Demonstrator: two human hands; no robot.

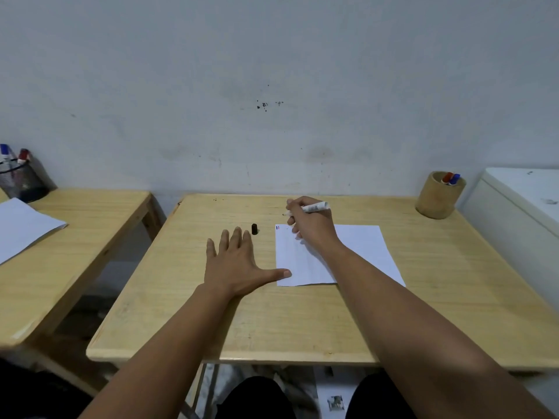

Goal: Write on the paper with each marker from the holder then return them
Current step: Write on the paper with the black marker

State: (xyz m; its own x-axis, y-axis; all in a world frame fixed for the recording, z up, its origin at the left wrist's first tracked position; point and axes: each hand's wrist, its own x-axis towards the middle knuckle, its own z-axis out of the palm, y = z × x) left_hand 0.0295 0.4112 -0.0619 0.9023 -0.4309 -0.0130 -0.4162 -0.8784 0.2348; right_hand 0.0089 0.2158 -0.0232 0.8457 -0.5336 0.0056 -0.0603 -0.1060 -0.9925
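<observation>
A white sheet of paper (pixel 360 252) lies on the wooden table (pixel 272 322), with small blue and red marks at its top left corner. My right hand (pixel 311 225) grips an uncapped white marker (pixel 316 207) just beyond the paper's far left corner, tip pointing left. A black cap (pixel 254 228) stands on the table left of the paper. My left hand (pixel 239 261) lies flat with fingers spread, its thumb touching the paper's left edge. A round wooden holder (pixel 438 196) at the far right corner contains a red and a blue marker (pixel 450 178).
A second wooden table (pixel 78 237) at the left carries a sheet of paper (pixel 21 228) and a black mesh cup (pixel 21 179) with markers. A white cabinet (pixel 520 213) stands at the right. A wall rises right behind the tables.
</observation>
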